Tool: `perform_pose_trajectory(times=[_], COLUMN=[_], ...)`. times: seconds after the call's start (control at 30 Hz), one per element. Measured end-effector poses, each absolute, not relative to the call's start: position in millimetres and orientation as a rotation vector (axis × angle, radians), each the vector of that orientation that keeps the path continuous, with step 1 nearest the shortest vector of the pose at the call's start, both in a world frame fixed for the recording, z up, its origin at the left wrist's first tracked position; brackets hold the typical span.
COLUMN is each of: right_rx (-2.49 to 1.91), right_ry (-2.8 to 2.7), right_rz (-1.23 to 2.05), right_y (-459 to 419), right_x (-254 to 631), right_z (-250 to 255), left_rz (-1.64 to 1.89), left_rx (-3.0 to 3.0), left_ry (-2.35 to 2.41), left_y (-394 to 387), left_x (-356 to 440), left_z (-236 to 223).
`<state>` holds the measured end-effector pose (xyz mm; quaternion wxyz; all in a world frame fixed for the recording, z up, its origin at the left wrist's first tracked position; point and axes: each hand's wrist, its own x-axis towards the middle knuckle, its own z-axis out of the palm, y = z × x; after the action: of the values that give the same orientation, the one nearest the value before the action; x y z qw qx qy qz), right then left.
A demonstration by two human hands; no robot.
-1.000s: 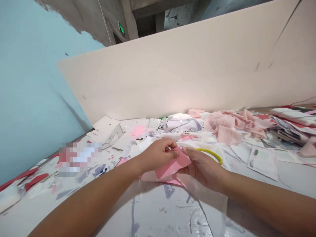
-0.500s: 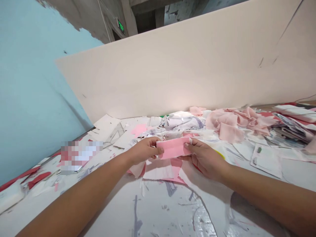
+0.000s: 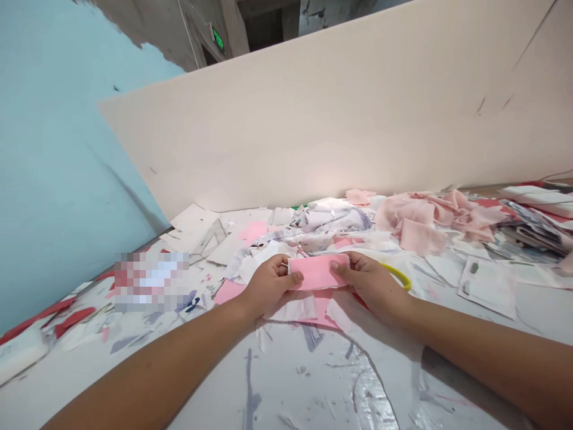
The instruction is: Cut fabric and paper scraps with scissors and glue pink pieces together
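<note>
Between my two hands is a small pink rectangular piece (image 3: 316, 272), possibly cloth or paper, with white along its edges. My left hand (image 3: 273, 280) pinches its left end, thumb on the front face. At the other end my right hand (image 3: 369, 280) grips it, thumb also lying on the front and the fingers behind. Under the hands lie a pink sheet (image 3: 323, 307) and a white scrap (image 3: 293, 307). A yellow curved handle or ring (image 3: 398, 276) shows just past my right hand; the rest of it is hidden.
A crumpled light pink cloth (image 3: 425, 218) lies at the back right, near a stack of folded fabric (image 3: 537, 224). White card pieces (image 3: 194, 224) and red scraps (image 3: 74, 322) are on the left. A tall pale board (image 3: 313, 131) stands behind the cluttered white table (image 3: 290, 376).
The pink piece has been levelled from a slight tilt and shifted slightly down. My left thumb sits further in over its face. More of the yellow ring shows.
</note>
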<state>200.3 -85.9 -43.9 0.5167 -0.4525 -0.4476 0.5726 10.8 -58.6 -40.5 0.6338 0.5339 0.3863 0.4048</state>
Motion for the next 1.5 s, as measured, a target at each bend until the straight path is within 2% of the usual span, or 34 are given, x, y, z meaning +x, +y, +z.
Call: perform_pose_trajectory(times=[0.27, 1.5], right_rx=[-1.091, -1.036], right_ry=[-1.034, -0.921], right_rz=[1.415, 1.522], right_y=[-85.4, -81.4], right_x=[200.3, 200.0], right_z=[-45.9, -46.6], left_rz=[1.014, 0.931], left_rx=[1.23, 1.158], left_ry=[0.861, 0.862], left_y=[-51.2, -50.3], left_x=[7.8, 6.2], left_z=[-54.8, -46.2])
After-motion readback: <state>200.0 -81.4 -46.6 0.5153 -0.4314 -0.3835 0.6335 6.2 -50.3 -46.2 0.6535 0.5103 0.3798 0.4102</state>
